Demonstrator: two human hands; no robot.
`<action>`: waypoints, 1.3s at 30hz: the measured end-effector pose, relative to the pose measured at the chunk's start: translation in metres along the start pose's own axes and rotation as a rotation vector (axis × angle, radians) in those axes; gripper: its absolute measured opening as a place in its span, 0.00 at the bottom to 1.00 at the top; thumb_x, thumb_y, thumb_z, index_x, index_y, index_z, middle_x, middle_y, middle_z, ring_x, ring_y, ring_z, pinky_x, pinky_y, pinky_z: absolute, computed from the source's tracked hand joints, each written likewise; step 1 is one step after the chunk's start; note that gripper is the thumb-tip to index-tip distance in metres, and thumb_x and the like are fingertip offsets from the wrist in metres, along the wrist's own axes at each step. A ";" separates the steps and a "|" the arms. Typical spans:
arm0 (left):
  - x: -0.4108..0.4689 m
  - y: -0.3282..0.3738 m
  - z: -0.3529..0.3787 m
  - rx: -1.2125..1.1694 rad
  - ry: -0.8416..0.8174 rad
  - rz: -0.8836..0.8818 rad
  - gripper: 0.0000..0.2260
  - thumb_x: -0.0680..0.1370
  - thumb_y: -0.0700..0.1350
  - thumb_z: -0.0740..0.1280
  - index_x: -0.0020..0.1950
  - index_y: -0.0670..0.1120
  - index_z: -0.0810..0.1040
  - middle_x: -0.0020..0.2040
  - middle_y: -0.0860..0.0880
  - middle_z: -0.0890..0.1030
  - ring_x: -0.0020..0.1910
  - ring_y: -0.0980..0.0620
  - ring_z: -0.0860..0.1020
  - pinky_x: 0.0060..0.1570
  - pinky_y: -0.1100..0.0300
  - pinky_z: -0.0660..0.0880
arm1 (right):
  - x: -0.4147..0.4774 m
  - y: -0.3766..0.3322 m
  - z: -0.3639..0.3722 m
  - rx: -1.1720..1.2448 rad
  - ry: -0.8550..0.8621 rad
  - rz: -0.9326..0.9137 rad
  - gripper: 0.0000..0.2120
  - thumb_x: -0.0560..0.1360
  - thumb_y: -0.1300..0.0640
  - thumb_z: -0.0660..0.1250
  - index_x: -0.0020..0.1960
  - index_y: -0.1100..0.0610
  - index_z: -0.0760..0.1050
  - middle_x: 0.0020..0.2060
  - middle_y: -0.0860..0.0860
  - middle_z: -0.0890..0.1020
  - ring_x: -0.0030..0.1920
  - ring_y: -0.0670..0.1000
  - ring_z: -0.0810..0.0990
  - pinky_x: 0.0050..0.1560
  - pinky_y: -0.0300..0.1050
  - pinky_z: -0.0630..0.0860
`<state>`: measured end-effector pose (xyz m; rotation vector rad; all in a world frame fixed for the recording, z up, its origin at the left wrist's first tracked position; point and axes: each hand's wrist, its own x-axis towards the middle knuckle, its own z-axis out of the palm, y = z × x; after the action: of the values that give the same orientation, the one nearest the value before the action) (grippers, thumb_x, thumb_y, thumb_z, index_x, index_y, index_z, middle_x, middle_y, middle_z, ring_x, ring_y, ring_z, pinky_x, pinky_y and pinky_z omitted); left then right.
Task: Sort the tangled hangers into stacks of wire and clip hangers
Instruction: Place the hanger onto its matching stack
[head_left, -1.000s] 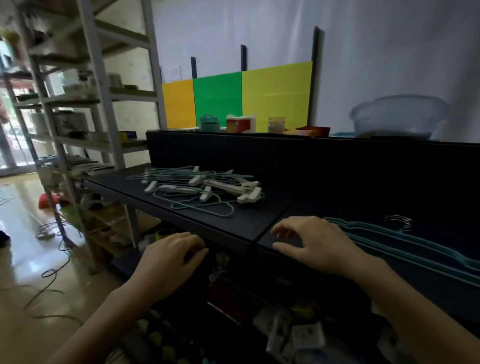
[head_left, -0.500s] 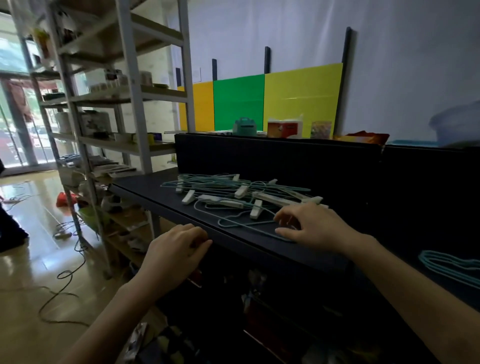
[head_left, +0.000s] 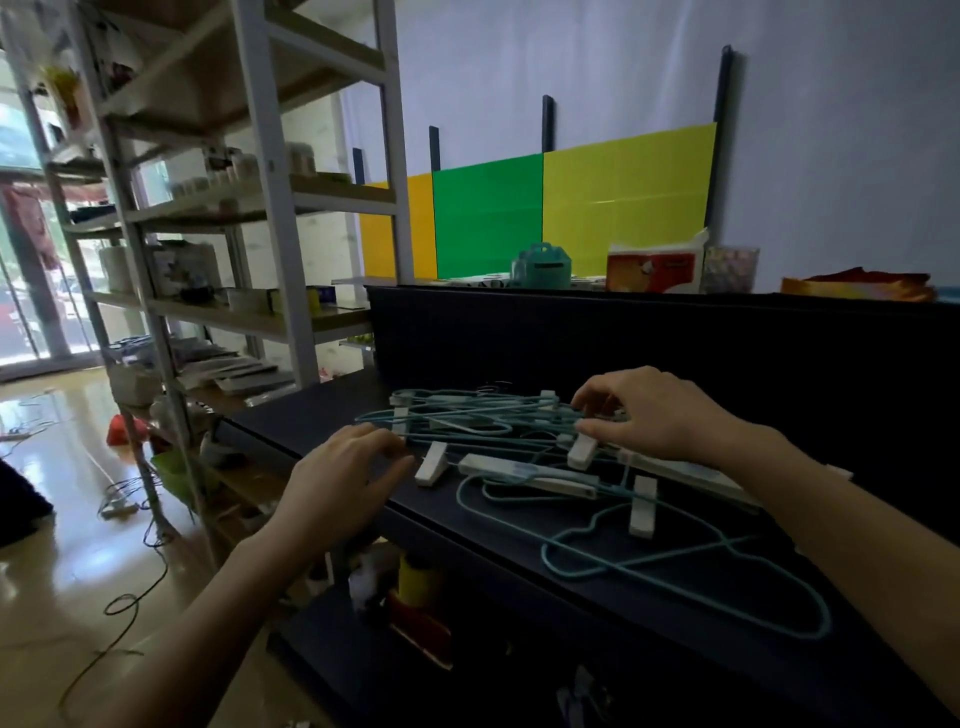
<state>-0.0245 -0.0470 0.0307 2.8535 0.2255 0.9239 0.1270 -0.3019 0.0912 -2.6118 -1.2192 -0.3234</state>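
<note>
A tangled pile of hangers (head_left: 483, 421) lies on the black table (head_left: 306, 415): teal wire hangers mixed with white clip hangers. One white clip hanger bar (head_left: 519, 470) and a loose-looking white clip (head_left: 642, 506) lie at the pile's near side. A teal wire hanger (head_left: 550, 558) sprawls closest to me. My right hand (head_left: 654, 415) is over the pile's right part, thumb and fingers curled round teal wires. My left hand (head_left: 348, 467) sits at the pile's left edge, fingers loosely curled, with nothing visible in them.
A tall metal shelving rack (head_left: 270, 208) stands left of the table. A black back panel (head_left: 571, 332) rises behind the pile, with a teal box (head_left: 543, 265) and a tissue box (head_left: 654, 267) on its ledge. Cables (head_left: 124, 603) lie on the floor. Clutter fills the shelf under the table.
My view has swung left, bringing the pile close. My right hand moved from the table's front edge onto the pile. My left hand rose from the table edge to the pile's left end.
</note>
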 end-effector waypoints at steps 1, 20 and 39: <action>0.007 -0.010 0.005 -0.006 0.002 -0.004 0.12 0.77 0.55 0.60 0.55 0.52 0.76 0.48 0.56 0.74 0.52 0.54 0.73 0.46 0.59 0.71 | 0.008 0.000 0.003 -0.005 -0.003 0.009 0.16 0.75 0.43 0.63 0.60 0.48 0.73 0.52 0.46 0.79 0.51 0.47 0.77 0.51 0.48 0.77; 0.181 -0.148 0.106 -0.148 -0.213 0.186 0.23 0.77 0.58 0.60 0.69 0.48 0.67 0.66 0.50 0.70 0.64 0.51 0.68 0.59 0.56 0.69 | 0.127 -0.030 0.056 0.017 -0.237 0.282 0.39 0.66 0.29 0.60 0.71 0.46 0.61 0.69 0.44 0.66 0.67 0.46 0.66 0.67 0.45 0.66; 0.252 -0.162 0.144 -0.436 -0.766 0.474 0.28 0.71 0.64 0.62 0.64 0.48 0.71 0.57 0.50 0.71 0.55 0.53 0.71 0.58 0.58 0.70 | 0.146 -0.055 0.074 0.014 -0.273 0.467 0.43 0.61 0.25 0.59 0.70 0.45 0.63 0.56 0.39 0.66 0.57 0.42 0.69 0.56 0.37 0.67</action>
<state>0.2458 0.1462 0.0310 2.6242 -0.6607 -0.1331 0.1833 -0.1397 0.0711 -2.8874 -0.6327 0.1324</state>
